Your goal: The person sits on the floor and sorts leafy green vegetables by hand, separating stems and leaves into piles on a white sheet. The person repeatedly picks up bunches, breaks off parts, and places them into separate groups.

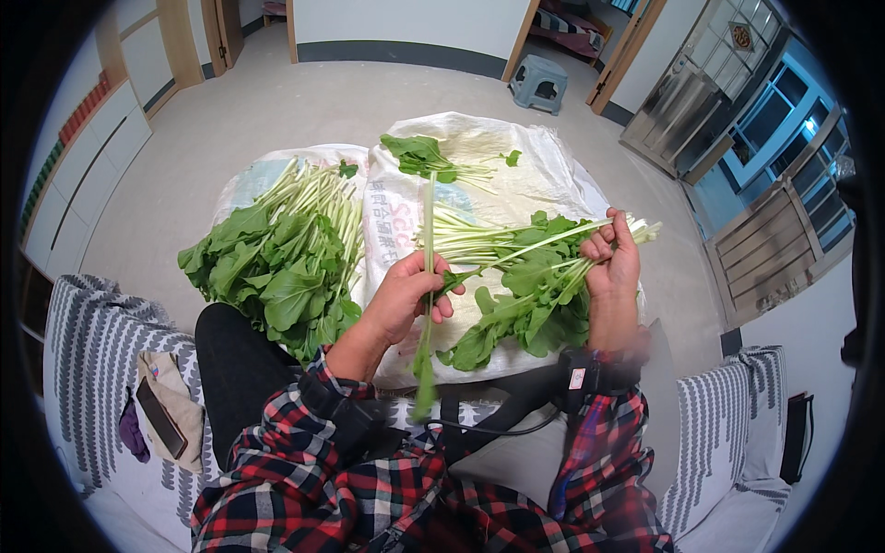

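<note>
My left hand (408,294) grips a long leafy-green stalk (429,221) that stands nearly upright in the view, its leaf hanging below the fingers. In my right hand (612,256) is a bunch of leafy greens (546,318), pale stem ends poking out past the fist and leaves drooping to the left. One stem of it runs across to my left fingers. Under and behind my hands, more pale stems (456,235) lie on a white woven sack (394,276). A large pile of leafy greens (276,256) rests to the left, stems pointing away from me.
A small cluster of greens (422,155) lies at the sack's far side. Farther off, a grey plastic stool (539,83) stands on the floor near a doorway. To my left, a phone (161,418) and cloth sit on the patterned sofa cover (104,359). A cable (498,432) crosses my lap.
</note>
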Tool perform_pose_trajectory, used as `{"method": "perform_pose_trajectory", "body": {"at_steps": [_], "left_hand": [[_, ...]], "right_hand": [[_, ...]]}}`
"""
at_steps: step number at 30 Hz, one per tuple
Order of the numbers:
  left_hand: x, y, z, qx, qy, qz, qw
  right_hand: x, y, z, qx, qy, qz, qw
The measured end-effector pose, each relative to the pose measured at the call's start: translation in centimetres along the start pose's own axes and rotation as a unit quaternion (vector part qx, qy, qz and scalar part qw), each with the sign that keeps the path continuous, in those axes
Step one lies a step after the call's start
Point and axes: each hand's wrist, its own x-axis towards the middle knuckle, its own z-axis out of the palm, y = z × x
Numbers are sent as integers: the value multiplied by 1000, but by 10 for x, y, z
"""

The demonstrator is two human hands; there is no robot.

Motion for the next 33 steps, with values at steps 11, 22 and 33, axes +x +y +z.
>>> {"method": "perform_pose_trajectory", "body": {"at_steps": [11, 22, 33], "left_hand": [[0, -4, -1, 17, -12, -13, 1000], [-1, -7, 4, 32, -37, 16, 999], [-7, -9, 22, 118, 3, 30, 993]], "right_hand": [[6, -10, -12, 46, 22, -17, 999], [-13, 2, 16, -38, -100, 3, 994], [-40, 42, 45, -179, -127, 70, 973]]}}
